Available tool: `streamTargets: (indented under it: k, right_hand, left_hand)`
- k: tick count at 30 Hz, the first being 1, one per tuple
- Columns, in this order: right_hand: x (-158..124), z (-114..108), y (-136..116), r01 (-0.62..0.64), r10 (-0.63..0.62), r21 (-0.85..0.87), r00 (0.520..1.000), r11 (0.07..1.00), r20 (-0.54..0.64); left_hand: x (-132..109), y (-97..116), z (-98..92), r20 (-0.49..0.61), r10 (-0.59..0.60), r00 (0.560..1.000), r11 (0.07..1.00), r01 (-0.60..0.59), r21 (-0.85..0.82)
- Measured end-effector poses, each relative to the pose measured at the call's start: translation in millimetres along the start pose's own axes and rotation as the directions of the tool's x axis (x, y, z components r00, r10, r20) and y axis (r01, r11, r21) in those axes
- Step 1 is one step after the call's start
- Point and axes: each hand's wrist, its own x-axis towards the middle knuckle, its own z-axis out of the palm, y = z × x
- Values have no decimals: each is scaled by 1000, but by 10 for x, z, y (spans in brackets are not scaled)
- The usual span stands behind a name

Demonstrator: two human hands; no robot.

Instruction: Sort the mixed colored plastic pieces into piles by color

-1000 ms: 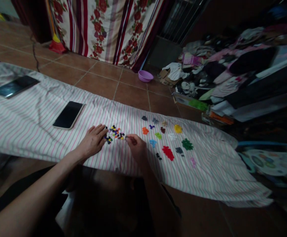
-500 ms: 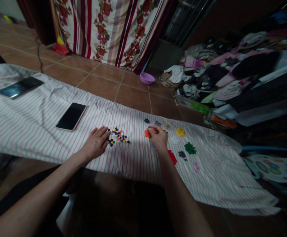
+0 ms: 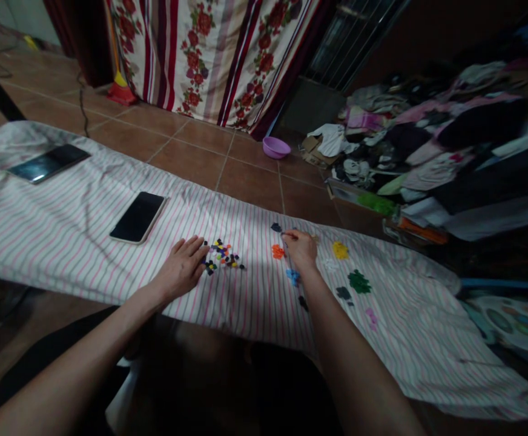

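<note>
While the left hand (image 3: 180, 269) is laid flat, fingers slightly spread, beside the mixed small pieces (image 3: 222, 253) on the striped cloth (image 3: 255, 303), the right hand (image 3: 286, 235) is held, fingers curled, near the orange pile (image 3: 277, 251); whether a piece is pinched cannot be told. Beyond, a dark pile (image 3: 276, 227) and, on the floor (image 3: 250, 181), a purple basin (image 3: 276, 149) are seen.

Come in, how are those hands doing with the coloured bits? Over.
Left hand flat at edge of mixed pile. Right hand pinched beside orange pile; can't tell if holding anything. Nearest phone lies left, out of the way.
</note>
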Motion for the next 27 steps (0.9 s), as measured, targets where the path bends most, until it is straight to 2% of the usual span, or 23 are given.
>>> streamTargets:
  k: [9, 17, 22, 27]
  right_hand:
    - [41, 37, -81, 54, -48, -161, 998, 986, 39]
    - [21, 29, -170, 16, 1, -248, 998, 969, 66]
    - [-4, -30, -218, -1, 14, -286, 999, 958, 46]
    - [-81, -120, -283, 56, -66, -203, 997, 978, -40]
  left_hand:
    - [-6, -22, 46, -30, 12, 999, 1000, -12, 5]
    - [-7, -30, 54, -42, 19, 999, 1000, -19, -6]
    - [-2, -32, 37, -38, 15, 999, 1000, -16, -18]
    - [-14, -42, 28, 1, 35, 999, 999, -35, 19]
